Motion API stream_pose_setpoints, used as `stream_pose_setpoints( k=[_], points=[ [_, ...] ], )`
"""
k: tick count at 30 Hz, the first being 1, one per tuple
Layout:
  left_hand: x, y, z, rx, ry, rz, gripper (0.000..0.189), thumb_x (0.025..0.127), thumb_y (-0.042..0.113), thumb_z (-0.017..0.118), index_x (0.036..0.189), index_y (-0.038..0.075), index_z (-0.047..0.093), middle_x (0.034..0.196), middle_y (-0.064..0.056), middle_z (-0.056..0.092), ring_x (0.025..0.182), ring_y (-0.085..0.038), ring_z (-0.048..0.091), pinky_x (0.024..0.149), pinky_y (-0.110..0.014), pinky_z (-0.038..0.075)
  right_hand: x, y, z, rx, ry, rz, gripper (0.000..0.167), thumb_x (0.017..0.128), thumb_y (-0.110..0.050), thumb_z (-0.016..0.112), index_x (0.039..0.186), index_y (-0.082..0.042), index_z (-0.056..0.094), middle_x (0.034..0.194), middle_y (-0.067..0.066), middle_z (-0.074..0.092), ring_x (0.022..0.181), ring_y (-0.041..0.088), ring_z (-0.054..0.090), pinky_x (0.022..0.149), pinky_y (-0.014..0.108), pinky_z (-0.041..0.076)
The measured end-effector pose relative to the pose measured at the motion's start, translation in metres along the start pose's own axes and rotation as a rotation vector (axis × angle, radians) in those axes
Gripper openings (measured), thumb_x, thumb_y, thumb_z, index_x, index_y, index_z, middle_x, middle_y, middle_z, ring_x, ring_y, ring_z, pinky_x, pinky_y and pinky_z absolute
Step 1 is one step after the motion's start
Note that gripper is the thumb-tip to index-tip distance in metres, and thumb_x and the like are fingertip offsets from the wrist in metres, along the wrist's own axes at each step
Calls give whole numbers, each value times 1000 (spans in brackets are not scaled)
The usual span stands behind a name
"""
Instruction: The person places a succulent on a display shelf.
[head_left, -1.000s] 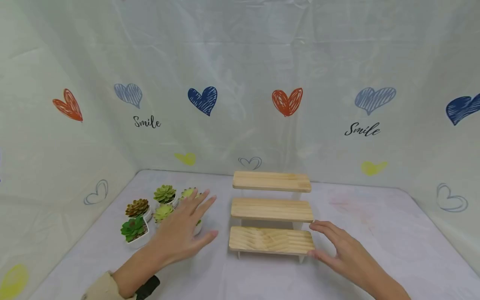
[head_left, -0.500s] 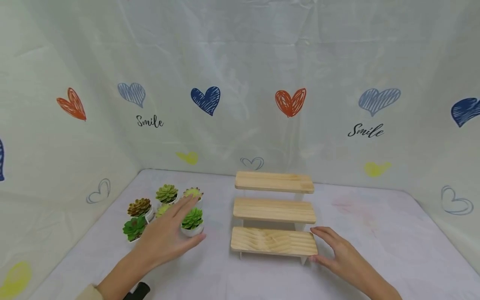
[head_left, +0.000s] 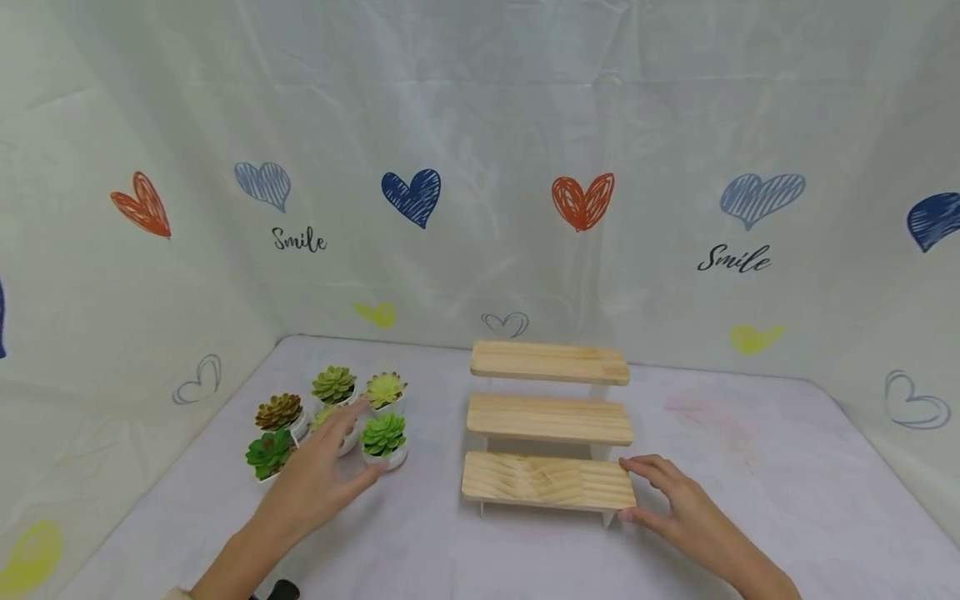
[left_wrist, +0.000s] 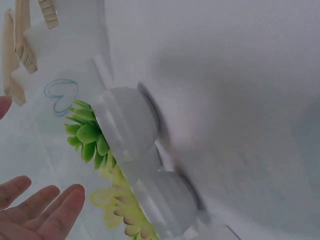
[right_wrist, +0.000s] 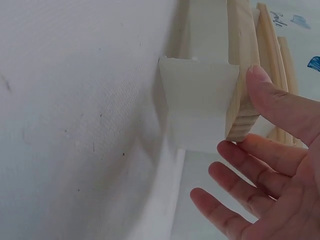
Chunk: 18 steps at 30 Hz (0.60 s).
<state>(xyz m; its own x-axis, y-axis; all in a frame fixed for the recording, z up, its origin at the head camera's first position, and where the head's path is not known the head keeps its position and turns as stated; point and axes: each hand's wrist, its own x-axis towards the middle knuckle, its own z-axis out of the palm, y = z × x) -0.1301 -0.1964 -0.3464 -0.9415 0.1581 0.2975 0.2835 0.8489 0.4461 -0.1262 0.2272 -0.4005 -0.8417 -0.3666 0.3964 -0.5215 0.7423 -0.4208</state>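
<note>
My left hand (head_left: 311,479), fingers spread, hovers at the front of a group of potted succulents. Its thumb tip comes right up to the white pot of the bright green succulent (head_left: 384,433); in the left wrist view this pot (left_wrist: 127,122) stands apart from the fingers. A yellow-green succulent (head_left: 386,389) sits just behind, and another is partly hidden by the hand. My right hand (head_left: 693,517) holds the right end of the lowest board of a three-tier wooden display stand (head_left: 547,482), thumb at its front edge and index finger behind; the board's end (right_wrist: 242,112) shows between them.
Farther left stand a brown succulent (head_left: 278,412), a dark green succulent (head_left: 270,452) and a light green succulent (head_left: 333,383). The white-covered table (head_left: 480,558) meets a backdrop (head_left: 480,267) printed with hearts right behind the stand.
My left hand has moved left and toward me, uncovering the bright green succulent and the yellow-green one behind it. The right hand stays at the stand's end, its index finger slightly lower.
</note>
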Motion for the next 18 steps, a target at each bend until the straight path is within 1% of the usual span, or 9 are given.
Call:
stream_pose_setpoints(
  k=[3, 5, 8, 10, 11, 14, 18],
  points=[
    [0, -4, 3, -49, -11, -42, 73, 82, 37, 69, 143, 14, 35, 142, -16, 41, 111, -36, 56, 86, -55, 47, -1, 0, -1, -4, -2, 13, 56, 72, -27, 76, 120, -4, 59, 114, -2, 57, 100, 14, 55, 75, 41, 51],
    [1, -6, 5, -74, -30, -79, 74, 83, 35, 69, 144, 14, 33, 142, -18, 40, 109, -36, 57, 85, -54, 47, -1, 0, -1, 7, -8, 18, 55, 73, -27, 76, 120, -4, 59, 114, -3, 57, 99, 11, 53, 74, 38, 51],
    [2, -10, 8, -117, -80, -136, 74, 85, 31, 67, 146, 11, 28, 143, -22, 37, 110, -38, 57, 87, -53, 47, -2, 0, -2, 40, -18, 29, 54, 75, -26, 75, 121, -4, 58, 113, -4, 57, 97, 12, 53, 73, 33, 51],
    [2, -13, 9, -148, -113, -164, 74, 87, 29, 65, 146, 9, 26, 144, -24, 35, 112, -39, 56, 89, -52, 47, -2, 0, -2, 59, -23, 30, 53, 76, -26, 74, 122, -4, 57, 113, -4, 56, 94, 14, 54, 72, 29, 51],
    [2, -15, 10, -159, -128, -174, 74, 88, 29, 65, 147, 8, 25, 144, -24, 35, 112, -39, 55, 89, -51, 47, -2, 0, -1, 71, -23, 28, 53, 76, -25, 74, 122, -4, 57, 112, -4, 56, 93, 13, 55, 71, 29, 51],
    [4, -20, 15, -180, -154, -184, 74, 88, 29, 64, 146, 5, 25, 143, -25, 36, 113, -40, 54, 90, -50, 47, -1, 2, 0, 101, -10, 1, 51, 76, -21, 74, 121, -3, 57, 110, -3, 56, 91, 10, 54, 71, 27, 50],
    [9, -25, 23, -168, -145, -154, 74, 85, 23, 67, 143, -1, 27, 137, -28, 42, 110, -40, 56, 88, -48, 48, 0, 5, 2, 132, 3, -47, 51, 76, -16, 75, 120, -2, 55, 110, 0, 56, 93, 5, 53, 73, 25, 51]
  ],
)
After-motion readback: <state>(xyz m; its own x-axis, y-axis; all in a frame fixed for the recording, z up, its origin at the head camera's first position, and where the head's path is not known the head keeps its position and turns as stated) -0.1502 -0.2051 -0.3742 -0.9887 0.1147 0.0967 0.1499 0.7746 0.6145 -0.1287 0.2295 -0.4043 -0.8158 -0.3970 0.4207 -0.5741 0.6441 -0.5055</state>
